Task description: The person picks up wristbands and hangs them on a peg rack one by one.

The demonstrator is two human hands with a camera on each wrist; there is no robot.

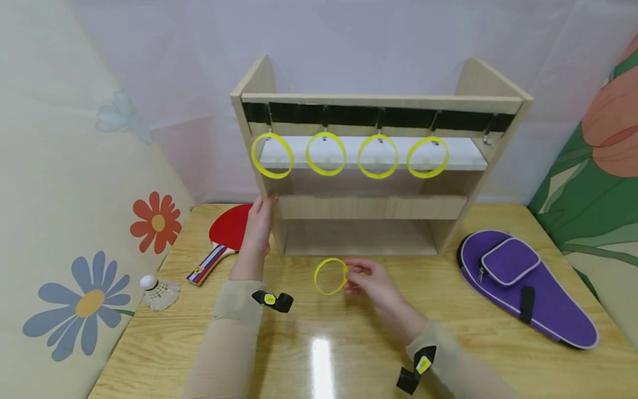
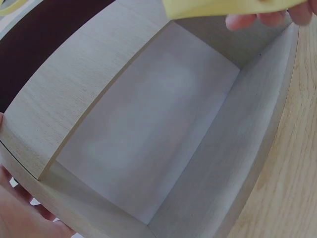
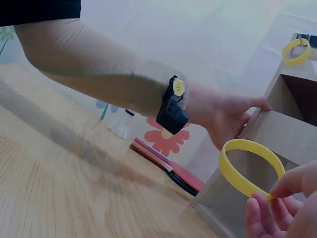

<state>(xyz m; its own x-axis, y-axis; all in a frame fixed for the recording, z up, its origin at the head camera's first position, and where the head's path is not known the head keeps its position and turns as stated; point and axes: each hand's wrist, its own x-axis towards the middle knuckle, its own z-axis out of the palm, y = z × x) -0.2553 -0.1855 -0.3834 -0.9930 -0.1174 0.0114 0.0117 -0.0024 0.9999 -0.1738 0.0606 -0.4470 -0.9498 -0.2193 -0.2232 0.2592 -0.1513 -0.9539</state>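
Note:
A wooden shelf rack [image 1: 371, 206] stands at the back of the table, with several yellow rings [image 1: 272, 155] hanging from hooks under its black top strip. My left hand [image 1: 259, 221] grips the rack's left side panel [image 3: 257, 129]. My right hand [image 1: 371, 280] pinches a loose yellow ring [image 1: 331, 275] just above the table, in front of the rack's open bottom compartment [image 2: 148, 139]. In the right wrist view the ring [image 3: 247, 168] sits between thumb and fingers [image 3: 267, 213]. The rightmost hook [image 1: 488, 139] carries nothing.
A red table tennis paddle [image 1: 224, 235] lies left of the rack, with a white shuttlecock [image 1: 159, 291] nearer the table's left edge. A purple paddle case [image 1: 523, 285] lies at the right. Flowered panels flank the wooden table [image 1: 319, 354].

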